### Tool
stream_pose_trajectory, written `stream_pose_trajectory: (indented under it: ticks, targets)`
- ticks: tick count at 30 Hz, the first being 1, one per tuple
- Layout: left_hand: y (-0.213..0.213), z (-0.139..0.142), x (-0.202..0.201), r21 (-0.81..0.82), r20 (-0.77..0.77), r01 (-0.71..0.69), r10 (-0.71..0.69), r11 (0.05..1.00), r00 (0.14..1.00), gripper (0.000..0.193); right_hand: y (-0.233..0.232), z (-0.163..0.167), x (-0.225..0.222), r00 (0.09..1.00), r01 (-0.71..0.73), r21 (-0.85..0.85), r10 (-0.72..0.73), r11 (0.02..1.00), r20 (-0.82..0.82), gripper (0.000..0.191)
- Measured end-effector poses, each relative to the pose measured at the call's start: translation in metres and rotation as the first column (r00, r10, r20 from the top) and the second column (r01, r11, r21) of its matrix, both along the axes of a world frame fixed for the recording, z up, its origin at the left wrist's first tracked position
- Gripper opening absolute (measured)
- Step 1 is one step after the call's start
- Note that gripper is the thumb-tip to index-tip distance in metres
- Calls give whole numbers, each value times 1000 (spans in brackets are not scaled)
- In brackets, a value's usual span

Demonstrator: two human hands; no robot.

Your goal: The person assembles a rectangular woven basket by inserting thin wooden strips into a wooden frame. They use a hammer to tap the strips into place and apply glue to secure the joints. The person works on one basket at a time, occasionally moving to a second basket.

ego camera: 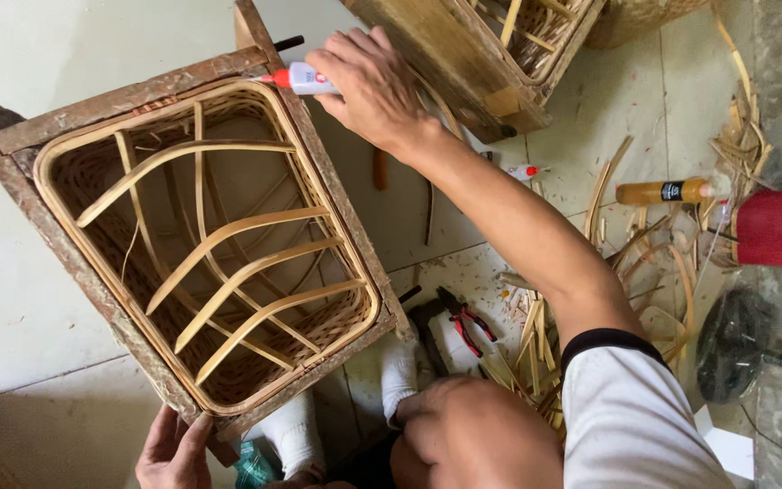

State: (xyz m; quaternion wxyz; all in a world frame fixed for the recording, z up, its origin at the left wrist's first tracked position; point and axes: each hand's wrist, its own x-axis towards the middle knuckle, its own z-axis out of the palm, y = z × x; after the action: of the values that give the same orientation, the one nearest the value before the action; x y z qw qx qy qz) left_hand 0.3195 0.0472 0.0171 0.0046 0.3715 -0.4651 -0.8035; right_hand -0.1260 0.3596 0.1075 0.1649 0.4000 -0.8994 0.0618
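The right hand (pixel 375 89) grips a small glue tube (pixel 305 81) at the upper rim of the rattan basket (pixel 205 244); the left hand (pixel 172 450) clasps the wooden mould frame (pixel 74 263) at lower left. Glue might drip inside if squeezed hard.

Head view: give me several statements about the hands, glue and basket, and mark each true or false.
1. The right hand holds a glue tube at the basket rim. True.
2. The glue tube has a blue tip. False: the tip is red.
3. The left hand grips the basket's near corner. True.
4. Red-handled pliers lie inside the basket. False: they lie on the floor beside it.
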Motion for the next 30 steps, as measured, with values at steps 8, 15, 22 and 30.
stream_pose_trajectory:
  ticks: [8, 15, 22, 30]
  targets:
    - [-3, -5, 2, -4, 4, -7, 7, 1000, 1000, 60, -8, -20, -10, 992, -27, 71, 35, 997, -120, 47]
    - [-5, -8, 7, 10, 27, -13, 13, 1000, 1000, 61, 8, -19, 23, 880, 221, -196, -108, 955, 462, 34]
    - [-7, -6, 8, 29, 9, 2, -3, 1000, 1000, 60, 2, -39, 87, 246, 724, -390, 315, 569, 917, 42]
    - [-7, -7, 8, 26, 5, -7, 7, 1000, 1000, 60, -3, -37, 86, 227, 773, -330, 250, 542, 941, 41]
